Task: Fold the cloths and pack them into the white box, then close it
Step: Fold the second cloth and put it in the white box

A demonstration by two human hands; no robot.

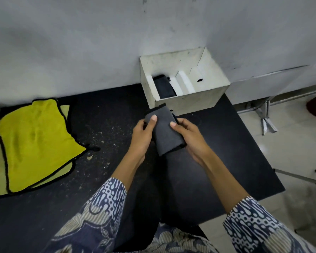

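Hands first: the left hand (pixel 141 133) and right hand (pixel 187 135) both pinch a folded grey cloth (pixel 163 130), thumbs on top, above the black table (pixel 106 125). Its long axis runs near to far, the far end aimed at the open white box (pixel 193 99) just beyond, where a dark cloth (pixel 164 86) lies in the left slot. Yellow cloths (pixel 35 143) wait unfolded at far left.
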